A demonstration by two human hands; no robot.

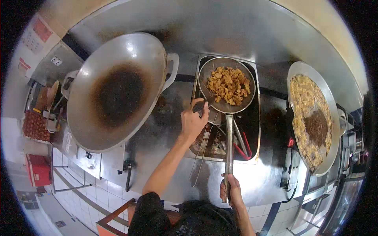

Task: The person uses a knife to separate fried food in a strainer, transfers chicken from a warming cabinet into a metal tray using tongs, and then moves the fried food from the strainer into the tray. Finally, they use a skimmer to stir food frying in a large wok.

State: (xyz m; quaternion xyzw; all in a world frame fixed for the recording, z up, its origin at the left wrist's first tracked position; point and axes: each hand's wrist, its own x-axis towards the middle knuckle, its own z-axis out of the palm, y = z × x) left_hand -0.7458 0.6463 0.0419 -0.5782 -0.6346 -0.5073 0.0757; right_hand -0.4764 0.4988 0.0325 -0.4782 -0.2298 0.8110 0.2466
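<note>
My right hand (pixel 233 191) is wrapped round the lower end of the long metal handle of a strainer (pixel 229 145). Browned fried pieces (pixel 228 84) lie heaped in its round bowl, which sits over a rectangular steel tray (pixel 258 129). At the bowl's lower left rim is my left hand (pixel 191 122), its thumb and forefinger curled together in a pinch; I cannot tell what is between the tips. Below the bowl, red-handled tongs (pixel 246 147) rest in the tray. A thin wire-handled tool (pixel 201 155) leans over the tray's front edge, near my left wrist.
On the left stands a large wok (pixel 153 110) with dark liquid at its bottom. Another wok (pixel 332 102) on the right holds bubbling oil full of frying pieces. A steel counter (pixel 173 177) runs between them. A red box (pixel 38 170) is at the far left.
</note>
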